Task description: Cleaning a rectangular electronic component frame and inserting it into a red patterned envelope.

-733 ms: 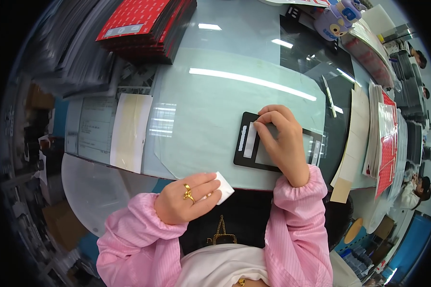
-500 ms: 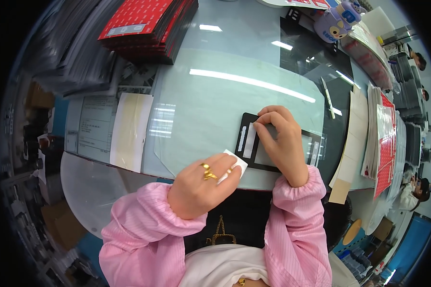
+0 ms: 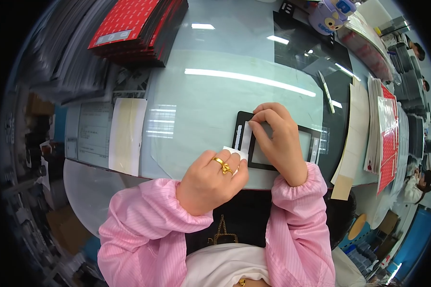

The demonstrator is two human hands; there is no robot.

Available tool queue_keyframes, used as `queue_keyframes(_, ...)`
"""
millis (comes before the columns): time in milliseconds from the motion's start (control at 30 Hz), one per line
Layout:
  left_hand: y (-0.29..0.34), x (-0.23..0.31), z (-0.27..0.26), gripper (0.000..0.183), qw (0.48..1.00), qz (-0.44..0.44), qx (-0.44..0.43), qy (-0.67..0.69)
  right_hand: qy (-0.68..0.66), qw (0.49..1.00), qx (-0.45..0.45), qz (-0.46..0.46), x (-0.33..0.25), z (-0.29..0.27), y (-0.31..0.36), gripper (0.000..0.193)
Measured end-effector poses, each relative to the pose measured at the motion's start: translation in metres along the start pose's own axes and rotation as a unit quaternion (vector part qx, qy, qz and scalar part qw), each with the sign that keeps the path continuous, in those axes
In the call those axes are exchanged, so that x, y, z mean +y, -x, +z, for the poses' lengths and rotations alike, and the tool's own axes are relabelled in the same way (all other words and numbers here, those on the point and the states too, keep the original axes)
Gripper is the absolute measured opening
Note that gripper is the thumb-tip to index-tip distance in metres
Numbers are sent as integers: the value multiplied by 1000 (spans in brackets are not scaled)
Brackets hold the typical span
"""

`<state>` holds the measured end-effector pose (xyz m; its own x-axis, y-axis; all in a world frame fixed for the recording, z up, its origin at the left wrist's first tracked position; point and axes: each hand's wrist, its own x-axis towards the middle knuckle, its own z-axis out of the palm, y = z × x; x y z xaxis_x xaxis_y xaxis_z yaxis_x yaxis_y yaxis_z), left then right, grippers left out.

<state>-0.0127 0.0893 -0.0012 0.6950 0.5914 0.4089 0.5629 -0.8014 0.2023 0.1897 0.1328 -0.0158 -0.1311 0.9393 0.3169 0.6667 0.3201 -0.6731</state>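
Observation:
A flat black-framed panel (image 3: 266,166) with a clear window lies near the front edge of the glass-topped table. Along its left border runs a narrow white strip (image 3: 245,137). My right hand (image 3: 281,146) rests over the panel, thumb and forefinger pinched at the strip's far end. Closed around a small folded white wipe (image 3: 234,151), my left hand (image 3: 212,183) is at the panel's near left corner, by the strip's near end. Gold rings show on that hand, and its fingertips are partly hidden.
Red and black flat pieces (image 3: 124,28) are stacked at the far left. A cream-striped white sheet (image 3: 127,136) lies nearer. To the right are a white pen (image 3: 326,92), cardboard strips (image 3: 350,138) and more red sheets (image 3: 387,138). A purple cartoon cup (image 3: 326,18) stands at the back right.
My left hand has moved slightly right with the wipe, closer to the strip's near end. My right hand keeps its pinch at the far end. The view has shifted a little.

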Motion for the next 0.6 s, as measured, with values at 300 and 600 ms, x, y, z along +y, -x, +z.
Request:
queue_keyframes(300,-24,-23,18,11,995,27,82,-40,-14,1000,2,8,0,2,0,10)
queue_keyframes(600,-48,-35,26,14,994,16,66,-81,-28,997,64,43,-9,-10,-5,32)
